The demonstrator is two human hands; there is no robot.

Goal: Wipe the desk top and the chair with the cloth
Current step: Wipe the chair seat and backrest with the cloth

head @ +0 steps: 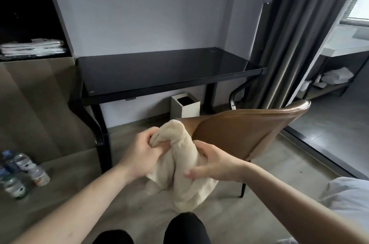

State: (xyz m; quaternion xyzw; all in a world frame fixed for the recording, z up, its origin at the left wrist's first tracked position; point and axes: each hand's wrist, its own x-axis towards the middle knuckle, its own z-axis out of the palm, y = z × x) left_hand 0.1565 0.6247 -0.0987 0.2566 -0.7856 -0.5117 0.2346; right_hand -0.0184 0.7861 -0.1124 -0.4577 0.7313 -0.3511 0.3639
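Observation:
A cream cloth [179,165] hangs bunched between both hands, in front of me and above the floor. My left hand [140,151] pinches its upper left fold. My right hand [211,165] grips its right side, fingers curled around it. Straight ahead against the wall stands the black glass desk top [163,70], bare. A brown leather chair [245,131] stands to the right of the cloth, its curved back toward me; the cloth's top edge overlaps the chair's left end in the view.
A white square bin [185,107] sits on the floor under the desk. Several water bottles [20,173] stand on the floor at the left. Grey curtains [295,30] hang right of the desk. A bed corner [349,193] shows at the lower right. My knees [183,227] are below.

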